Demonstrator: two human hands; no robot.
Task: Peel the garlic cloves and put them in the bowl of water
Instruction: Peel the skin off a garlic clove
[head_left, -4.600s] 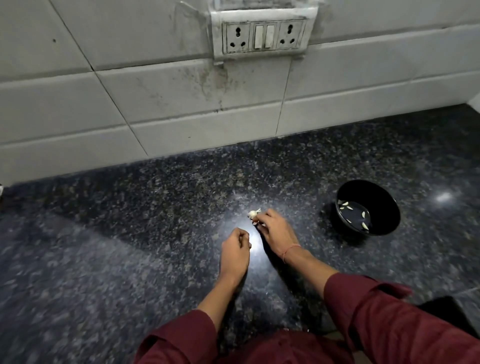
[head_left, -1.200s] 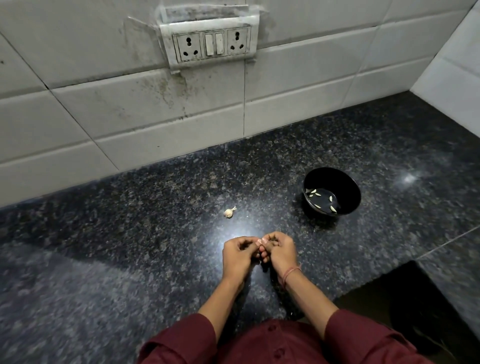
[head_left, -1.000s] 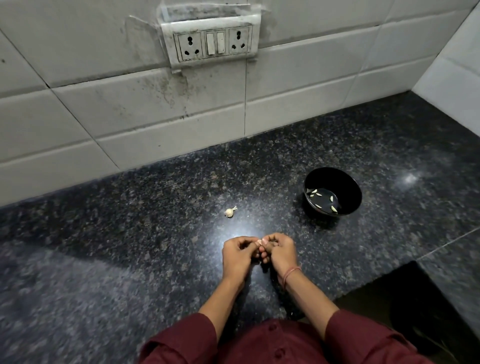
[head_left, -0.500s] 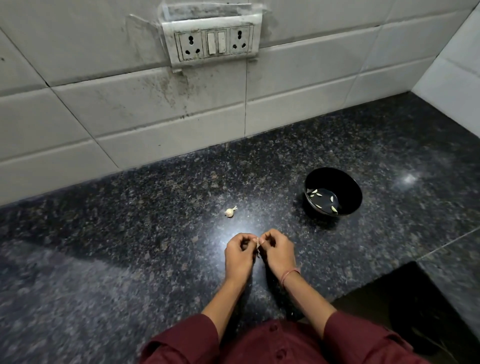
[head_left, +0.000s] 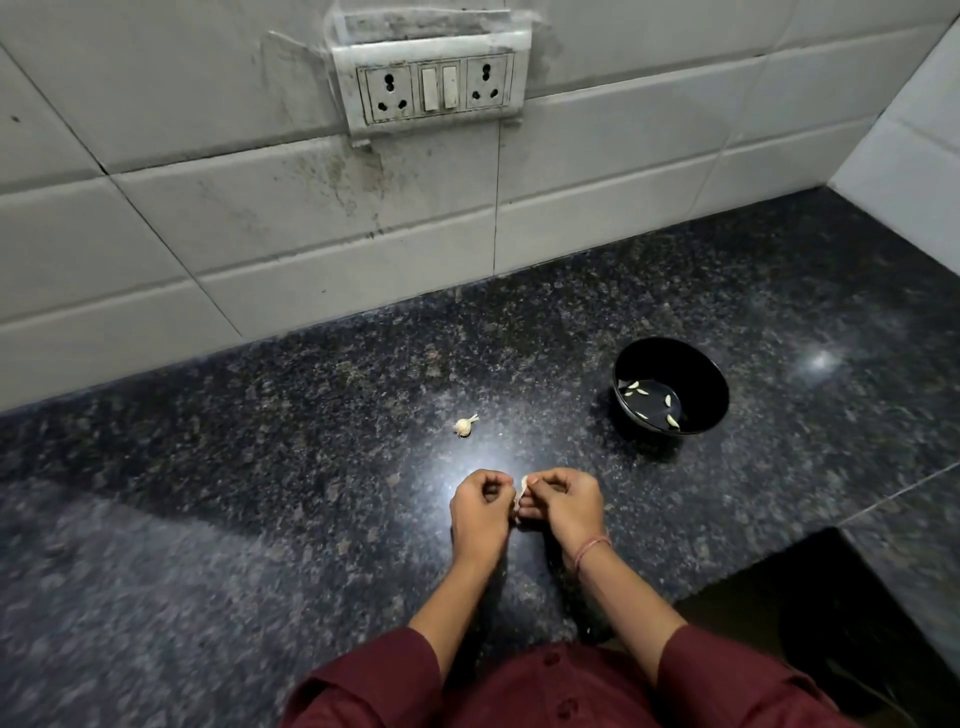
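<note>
Tabletop of dark speckled stone, glossy, with a bright glare patch just ahead of left hand and right hand. Far beyond them, high on tiled wall: grimy socket plate, two sockets with two switches between.

Ahead of left hand and slightly to its left, apart from both: small garlic bulb remnant, papery, stem tip pointing right, lying on bare stone.

Left hand knuckles up, fingers curled under, thumb and fingertips pinching garlic clove. Clove pale, mostly hidden, held between the two hands just above tabletop; skin on or off not clear.

Right hand likewise curled, fingertips gripping same clove from the other side, touching left hand's fingers. Reddish thread round right wrist. Maroon sleeves ending partway up both forearms.

Ahead and to the right of right hand, well apart: black bowl, upright, water in the bottom, several peeled cloves in it.
</note>
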